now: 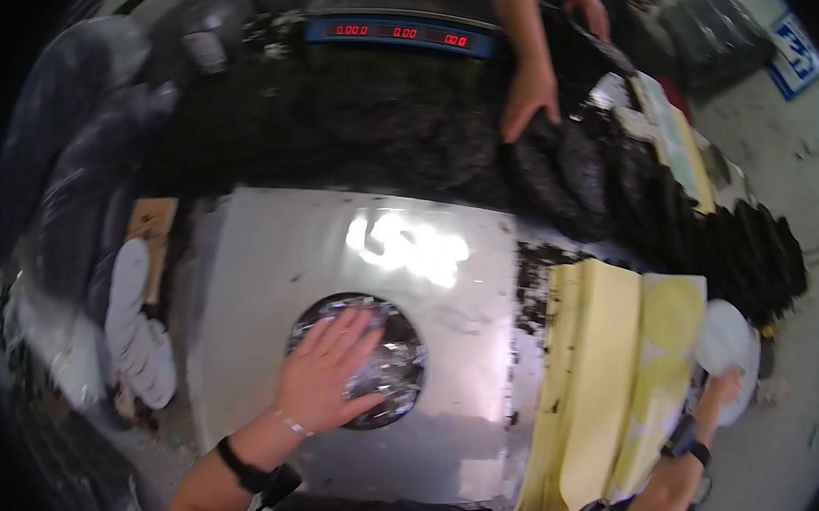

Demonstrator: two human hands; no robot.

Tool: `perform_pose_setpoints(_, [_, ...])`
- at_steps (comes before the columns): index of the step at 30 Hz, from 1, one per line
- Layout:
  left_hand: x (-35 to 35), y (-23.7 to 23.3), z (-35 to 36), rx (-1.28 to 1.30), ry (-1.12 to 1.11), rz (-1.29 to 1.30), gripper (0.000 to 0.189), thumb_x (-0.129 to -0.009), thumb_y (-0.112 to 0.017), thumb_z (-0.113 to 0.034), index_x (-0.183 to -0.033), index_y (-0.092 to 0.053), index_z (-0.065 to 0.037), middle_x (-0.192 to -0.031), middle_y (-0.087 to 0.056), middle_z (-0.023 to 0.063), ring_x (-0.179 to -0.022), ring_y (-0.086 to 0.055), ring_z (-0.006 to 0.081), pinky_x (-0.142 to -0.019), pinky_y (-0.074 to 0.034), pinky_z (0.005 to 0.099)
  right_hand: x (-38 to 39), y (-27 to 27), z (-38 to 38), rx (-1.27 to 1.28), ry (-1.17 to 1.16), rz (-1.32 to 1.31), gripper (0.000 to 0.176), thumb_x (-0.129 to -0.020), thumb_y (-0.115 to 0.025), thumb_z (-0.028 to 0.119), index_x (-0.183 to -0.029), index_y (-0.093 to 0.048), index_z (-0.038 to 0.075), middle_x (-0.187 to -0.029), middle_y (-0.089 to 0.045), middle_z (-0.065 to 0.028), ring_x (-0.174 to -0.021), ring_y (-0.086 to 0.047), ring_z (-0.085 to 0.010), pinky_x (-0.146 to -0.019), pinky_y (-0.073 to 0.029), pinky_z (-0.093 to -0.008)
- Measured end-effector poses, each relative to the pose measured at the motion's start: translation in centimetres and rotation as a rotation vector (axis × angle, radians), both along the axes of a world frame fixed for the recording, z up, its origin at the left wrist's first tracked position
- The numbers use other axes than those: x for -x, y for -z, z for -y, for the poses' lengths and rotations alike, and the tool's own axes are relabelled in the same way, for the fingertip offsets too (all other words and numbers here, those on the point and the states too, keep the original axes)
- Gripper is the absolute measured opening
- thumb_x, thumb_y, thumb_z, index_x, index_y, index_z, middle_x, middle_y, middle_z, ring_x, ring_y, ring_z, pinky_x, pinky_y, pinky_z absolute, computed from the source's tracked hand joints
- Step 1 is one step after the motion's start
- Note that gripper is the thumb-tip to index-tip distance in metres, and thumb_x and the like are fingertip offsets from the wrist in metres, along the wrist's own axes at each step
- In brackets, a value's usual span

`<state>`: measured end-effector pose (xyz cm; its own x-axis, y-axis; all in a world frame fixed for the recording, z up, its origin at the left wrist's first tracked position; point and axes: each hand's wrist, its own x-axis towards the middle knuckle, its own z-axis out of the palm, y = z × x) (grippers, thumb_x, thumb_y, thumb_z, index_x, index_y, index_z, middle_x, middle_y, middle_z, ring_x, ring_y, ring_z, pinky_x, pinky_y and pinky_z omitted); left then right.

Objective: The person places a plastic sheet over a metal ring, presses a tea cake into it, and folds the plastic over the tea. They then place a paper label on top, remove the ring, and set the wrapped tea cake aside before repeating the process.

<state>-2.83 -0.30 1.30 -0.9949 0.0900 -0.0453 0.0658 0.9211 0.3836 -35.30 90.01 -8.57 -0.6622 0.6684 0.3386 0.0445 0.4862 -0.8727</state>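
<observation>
Left hand [328,369]: fingers spread flat on round dark disc [400,369], which lies on metal surface [277,246]. Right hand [725,384] at white round pieces [722,330], beside yellow sheets [601,364]; whether fingers grip, cannot tell.

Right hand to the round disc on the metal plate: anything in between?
Yes. The yellow sheets lie between the right hand and the plate. At the disc itself, the left hand rests spread on top, covering part of it.

Both wrists [268,439] wear black straps [241,471], the left apparently a silvery bracelet [293,424].
</observation>
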Motion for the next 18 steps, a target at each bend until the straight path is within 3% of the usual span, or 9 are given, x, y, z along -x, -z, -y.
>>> perform_pose_setpoints(1, [-0.5,0.6,0.1,0.042,0.002,-0.039,0.083,-0.089,-0.068,-0.058,-0.151,-0.049,-0.005,-0.161,-0.042,0.0178,-0.153,-0.035,0.0312,-0.125,-0.024,0.0457,-2.9,-4.3,-2.2,0.287,-0.025,0.023,0.037,-0.102,-0.062,0.034,-0.131,-0.063,0.011,-0.100,-0.060,-0.0028,-0.083,-0.054,-0.0157,-0.070,-0.051,-0.0332])
perform_pose_setpoints(3, [-1.0,1.1,0.3,0.059,0.005,-0.098,0.087,-0.090,-0.066,-0.060,-0.154,-0.045,-0.006,-0.161,-0.043,0.0172,-0.153,-0.035,0.0296,-0.126,-0.024,0.0445,-8.1,-15.8,17.6,0.432,0.047,0.007,0.048,-0.106,-0.055,0.037,-0.144,-0.053,0.007,-0.122,-0.056,-0.0050,-0.098,-0.054,-0.0171,-0.078,-0.053,-0.0341])
perform_pose_setpoints(6, [-1.5,1.9,0.3,0.082,0.001,-0.119,0.088,-0.090,-0.066,-0.060,-0.155,-0.044,-0.005,-0.162,-0.041,0.0175,-0.153,-0.034,0.0287,-0.126,-0.023,0.0440,-15.9,-14.1,37.2,0.453,-0.412,-0.006,0.049,-0.112,-0.040,0.034,-0.148,-0.045,0.001,-0.144,-0.049,-0.0112,-0.121,-0.057,-0.0256,-0.096,-0.056,-0.0432])
perform_pose_setpoints(9, [-1.6,2.5,0.3,0.045,0.025,-0.156,0.080,-0.091,-0.065,-0.055,-0.152,-0.048,-0.006,-0.160,-0.042,0.0187,-0.153,-0.032,0.0317,-0.127,-0.022,0.0441,-25.7,-2.5,52.0,-0.127,-1.097,0.137,0.055,-0.112,-0.032,0.032,-0.153,-0.041,-0.004,-0.156,-0.046,-0.0221,-0.149,-0.039,-0.0375,-0.124,-0.031,-0.0494])
perform_pose_setpoints(10, [-1.6,2.6,0.4,0.032,0.015,-0.128,0.071,-0.093,-0.065,-0.051,-0.150,-0.052,-0.011,-0.157,-0.048,0.0145,-0.148,-0.040,0.0299,-0.124,-0.027,0.0434,-27.6,-11.2,63.9,-0.469,-1.300,0.132,0.065,-0.099,-0.061,0.025,-0.157,-0.041,0.004,-0.162,-0.037,-0.0252,-0.152,-0.033,-0.0414,-0.122,-0.034,-0.0495])
perform_pose_setpoints(11, [-1.4,2.6,0.4,0.017,0.003,-0.102,0.063,-0.094,-0.065,-0.047,-0.147,-0.055,-0.016,-0.153,-0.054,0.0103,-0.143,-0.047,0.0281,-0.122,-0.033,0.0427,-29.1,-10.7,67.6,-0.649,-1.339,0.108,0.076,-0.086,-0.074,0.019,-0.155,-0.046,0.009,-0.160,-0.039,-0.0259,-0.152,-0.032,-0.0437,-0.121,-0.036,-0.0500])
perform_pose_setpoints(12, [-1.4,1.6,0.1,-0.532,-0.171,0.075,0.050,-0.097,-0.060,-0.041,-0.142,-0.059,-0.020,-0.147,-0.058,0.0074,-0.138,-0.052,0.0269,-0.118,-0.038,0.0423,-30.2,-9.4,69.7,-0.679,-1.361,0.142,0.078,-0.084,-0.077,0.022,-0.154,-0.047,0.010,-0.160,-0.040,-0.0245,-0.152,-0.033,-0.0428,-0.120,-0.037,-0.0503])
perform_pose_setpoints(13, [-1.3,2.6,0.3,-0.298,-0.083,0.112,0.049,-0.102,-0.051,-0.040,-0.145,-0.055,-0.018,-0.148,-0.058,0.0068,-0.137,-0.052,0.0270,-0.116,-0.040,0.0420,-30.7,-8.6,70.9,-0.712,-1.386,0.178,0.079,-0.081,-0.079,0.025,-0.153,-0.049,0.010,-0.160,-0.040,-0.0230,-0.151,-0.034,-0.0418,-0.119,-0.038,-0.0505])
perform_pose_setpoints(18, [-2.0,3.5,0.0,-0.635,-0.135,0.100,0.051,-0.105,-0.043,-0.038,-0.149,-0.050,-0.014,-0.151,-0.054,0.0097,-0.139,-0.051,0.0291,-0.117,-0.039,0.0426,-29.3,-11.9,71.8,-0.896,-1.508,0.393,0.080,-0.084,-0.078,0.031,-0.154,-0.046,0.012,-0.159,-0.042,-0.0206,-0.152,-0.035,-0.0374,-0.121,-0.034,-0.0527])
